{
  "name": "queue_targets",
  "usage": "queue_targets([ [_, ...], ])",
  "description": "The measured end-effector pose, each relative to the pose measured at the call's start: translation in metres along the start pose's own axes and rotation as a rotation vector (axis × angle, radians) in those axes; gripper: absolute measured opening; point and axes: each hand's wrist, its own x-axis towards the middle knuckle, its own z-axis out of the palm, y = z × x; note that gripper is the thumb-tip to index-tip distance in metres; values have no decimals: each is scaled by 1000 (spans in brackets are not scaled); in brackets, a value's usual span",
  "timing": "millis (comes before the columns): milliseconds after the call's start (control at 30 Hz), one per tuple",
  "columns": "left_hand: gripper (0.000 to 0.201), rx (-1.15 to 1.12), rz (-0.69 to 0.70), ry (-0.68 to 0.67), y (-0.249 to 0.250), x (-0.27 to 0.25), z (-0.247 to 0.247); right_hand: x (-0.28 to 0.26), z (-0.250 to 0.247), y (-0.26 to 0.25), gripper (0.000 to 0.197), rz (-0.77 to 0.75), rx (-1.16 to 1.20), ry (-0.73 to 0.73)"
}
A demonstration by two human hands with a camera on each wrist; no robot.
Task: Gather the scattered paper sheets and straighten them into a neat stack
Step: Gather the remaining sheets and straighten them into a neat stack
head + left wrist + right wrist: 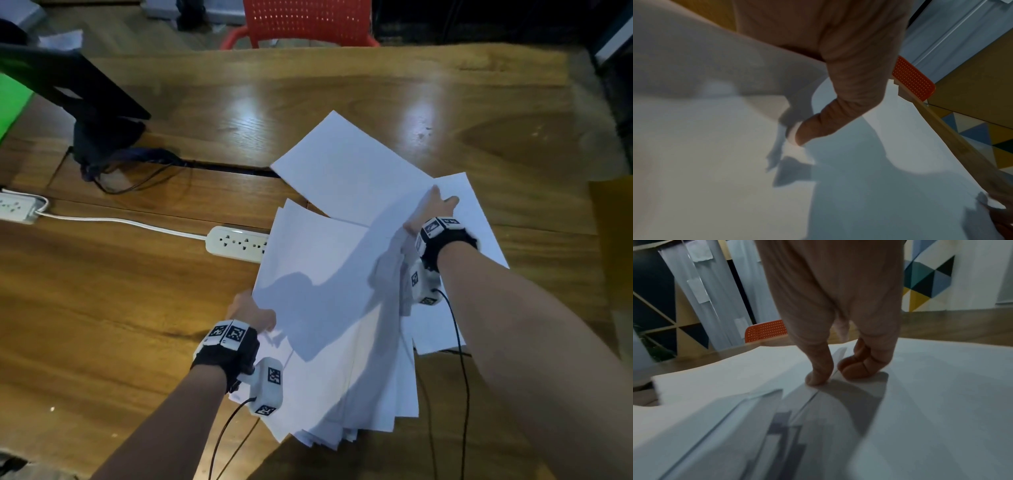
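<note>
On the far left of the wooden table (pixel 102 281) stand a black laptop stand (pixel 85 92) and two white power strips (pixel 236 244) joined by a cord. The left hand (pixel 251 313) pinches the near-left edge of the loose pile of white paper sheets (pixel 329 308), thumb on top. The sheets fan out unevenly at centre-right. The right hand (pixel 433 210) presses down on them, fingers (pixel 818 369) partly curled, thumb straight. A red chair (pixel 308 20) stands beyond the table.
</note>
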Motion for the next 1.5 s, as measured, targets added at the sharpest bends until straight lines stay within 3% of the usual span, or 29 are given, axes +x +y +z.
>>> queue_targets([
  [133, 17, -60, 23, -8, -5, -3, -3, -3, -11, 11, 64, -13, -266, -50],
  [267, 10, -54, 34, 15, -5, -3, -3, -29, -21, 38, 52, 18, -245, -6],
  [400, 12, -16, 54, 19, -3, -5, -2, -47, -18, 75, 78, 88, -124, 121],
  [567, 4, 38, 50, 4, -2, -5, -4, -57, -15, 107, 97, 346, 80, 261],
  [667, 10, 53, 52, 3, -2, -5, -4, -58, -23, 100, 107, 479, 170, 176],
  [767, 13, 60, 56, -4, -2, -4, -3, -48, -21, 101, 105, 490, 272, 49],
  [900, 20, 24, 69, -16, -5, -3, -3, -47, -21, 99, 53, 343, 351, -45],
  [1033, 14, 34, 90, -23, -6, -3, -3, -61, -19, 88, 24, 227, 447, 15],
  [1133, 10, 93, 114, -28, -6, -1, -1, -73, -27, 83, 19, 95, 433, 93],
  [1200, 5, 115, 135, -13, -7, -3, 1, -87, -44, 82, 19, -41, 429, 222],
  [1333, 16, 130, 140, 1, -13, -8, 3, -136, -96, 85, 25, -330, 561, 458],
  [1400, 10, 81, 133, 16, -18, -10, 3, -163, -122, 87, 30, -389, 647, 531],
  [1467, 28, 3, 118, 27, -24, -13, 2, -184, -140, 91, 35, -412, 750, 569],
  [1500, 27, -13, 120, 8, -28, -15, 2, -191, -144, 94, 36, -404, 780, 573],
])
